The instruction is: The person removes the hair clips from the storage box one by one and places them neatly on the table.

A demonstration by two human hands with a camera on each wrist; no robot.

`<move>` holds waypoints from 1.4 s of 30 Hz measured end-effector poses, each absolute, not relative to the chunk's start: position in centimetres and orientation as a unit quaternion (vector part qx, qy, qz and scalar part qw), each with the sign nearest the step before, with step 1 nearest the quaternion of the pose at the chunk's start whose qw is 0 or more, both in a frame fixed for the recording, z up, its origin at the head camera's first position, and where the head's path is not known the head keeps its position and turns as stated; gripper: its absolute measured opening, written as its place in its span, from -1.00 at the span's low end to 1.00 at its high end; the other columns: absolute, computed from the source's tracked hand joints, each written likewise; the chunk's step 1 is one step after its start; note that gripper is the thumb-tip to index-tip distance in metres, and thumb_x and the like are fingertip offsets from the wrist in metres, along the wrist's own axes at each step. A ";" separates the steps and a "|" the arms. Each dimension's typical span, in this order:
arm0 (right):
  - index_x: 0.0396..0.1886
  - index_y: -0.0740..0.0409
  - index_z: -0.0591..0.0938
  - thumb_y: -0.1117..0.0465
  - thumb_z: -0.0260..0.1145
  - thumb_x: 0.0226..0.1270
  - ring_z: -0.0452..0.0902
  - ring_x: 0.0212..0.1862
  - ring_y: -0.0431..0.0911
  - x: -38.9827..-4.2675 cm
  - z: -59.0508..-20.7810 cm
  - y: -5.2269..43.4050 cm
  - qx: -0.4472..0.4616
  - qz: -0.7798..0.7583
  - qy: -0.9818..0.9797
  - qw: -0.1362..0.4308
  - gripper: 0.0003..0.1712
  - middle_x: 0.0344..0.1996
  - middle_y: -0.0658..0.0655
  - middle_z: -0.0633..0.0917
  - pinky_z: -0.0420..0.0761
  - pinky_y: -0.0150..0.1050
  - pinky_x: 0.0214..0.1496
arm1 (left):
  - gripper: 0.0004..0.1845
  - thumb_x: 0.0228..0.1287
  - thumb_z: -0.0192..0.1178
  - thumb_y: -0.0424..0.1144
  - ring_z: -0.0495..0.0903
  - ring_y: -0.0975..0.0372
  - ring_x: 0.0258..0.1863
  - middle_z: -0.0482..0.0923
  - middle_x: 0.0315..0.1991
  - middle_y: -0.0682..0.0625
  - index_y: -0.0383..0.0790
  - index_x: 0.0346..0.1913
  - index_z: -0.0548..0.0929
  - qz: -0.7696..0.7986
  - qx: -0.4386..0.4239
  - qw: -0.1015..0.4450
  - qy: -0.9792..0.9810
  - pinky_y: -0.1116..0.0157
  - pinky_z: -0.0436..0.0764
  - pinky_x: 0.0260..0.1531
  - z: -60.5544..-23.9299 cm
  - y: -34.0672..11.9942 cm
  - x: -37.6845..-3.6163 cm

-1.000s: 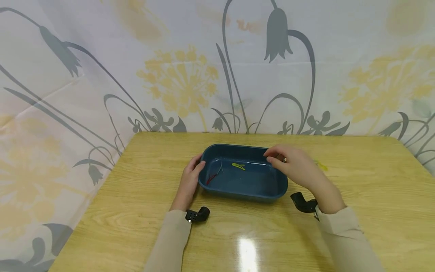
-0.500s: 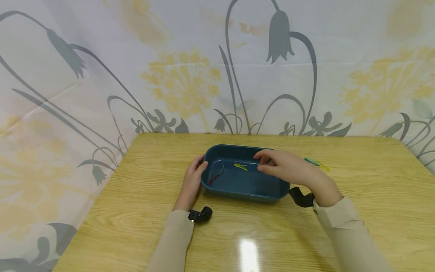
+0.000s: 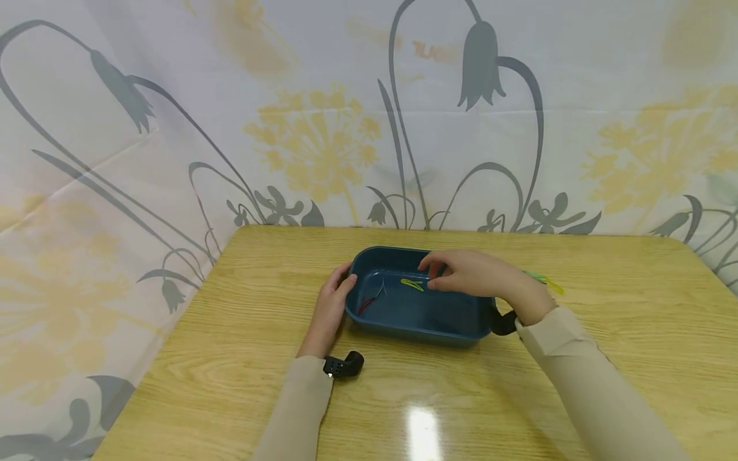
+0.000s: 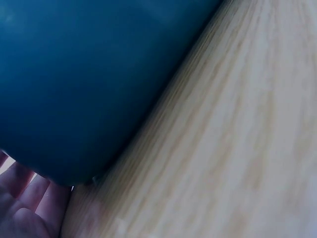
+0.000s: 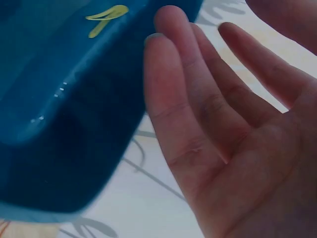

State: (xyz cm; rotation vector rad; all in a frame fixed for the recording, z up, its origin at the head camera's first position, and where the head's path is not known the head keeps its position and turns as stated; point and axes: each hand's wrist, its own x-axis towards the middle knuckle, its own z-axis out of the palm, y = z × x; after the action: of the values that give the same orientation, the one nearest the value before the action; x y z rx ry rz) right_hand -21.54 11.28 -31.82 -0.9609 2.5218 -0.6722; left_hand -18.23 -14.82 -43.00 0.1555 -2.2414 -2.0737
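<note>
Head view: the blue tray point(image 3: 406, 315) is found toward the worktop's point(image 3: 288, 256) far edge, its left end gripped by the left hand point(image 3: 328, 307). Relaxed and unloaded, the right hand point(image 3: 475, 274) is poised above the tray, near the yellow band point(image 3: 412, 283) inside. A reach is judged in hand; lowering and pinching would be called for

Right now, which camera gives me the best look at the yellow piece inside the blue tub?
The right wrist view: the yellow piece appears largest there, unobstructed. The head view shows it smaller, in the blue tub near the right hand. The left wrist view shows none of it, mainly the blue tub's outer side.
</note>
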 end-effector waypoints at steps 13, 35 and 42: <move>0.18 0.16 0.43 0.28 0.09 0.36 0.52 -0.28 -0.11 -23.7 -33.7 9.5 -0.324 -0.236 0.885 0.239 -0.60 -0.09 0.17 0.58 0.53 -0.26 -0.26 | -0.56 0.35 0.02 -0.09 0.27 0.16 0.26 0.35 0.25 -0.01 -0.09 0.26 0.39 -0.691 0.046 0.030 -0.721 0.14 0.19 0.28 -41.9 -14.7 -17.5; 0.23 0.29 0.35 0.20 0.06 0.38 0.55 -0.21 -0.05 -25.4 -36.0 8.6 -0.280 -0.285 0.870 0.289 -0.53 -0.06 0.22 0.57 0.58 -0.19 -0.25 | -0.58 0.34 0.03 -0.07 0.31 0.19 0.23 0.39 0.21 0.03 -0.04 0.22 0.42 -0.688 0.052 0.040 -0.723 0.14 0.22 0.26 -42.9 -14.9 -18.2; 0.30 0.29 0.25 0.17 0.07 0.38 0.54 -0.25 -0.07 -25.4 -36.7 8.2 -0.257 -0.293 0.869 0.305 -0.44 -0.02 0.23 0.55 0.58 -0.22 -0.31 | -0.58 0.35 0.01 -0.06 0.28 0.20 0.25 0.36 0.24 0.04 -0.03 0.24 0.40 -0.695 0.053 0.021 -0.717 0.16 0.19 0.28 -42.8 -15.0 -18.2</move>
State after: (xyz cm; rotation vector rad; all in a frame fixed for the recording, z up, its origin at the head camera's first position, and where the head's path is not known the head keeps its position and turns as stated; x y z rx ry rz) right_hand -25.36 8.24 -36.68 -0.6805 2.3020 -0.7748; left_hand -18.18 -15.04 -42.76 0.1631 -2.2219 -2.1551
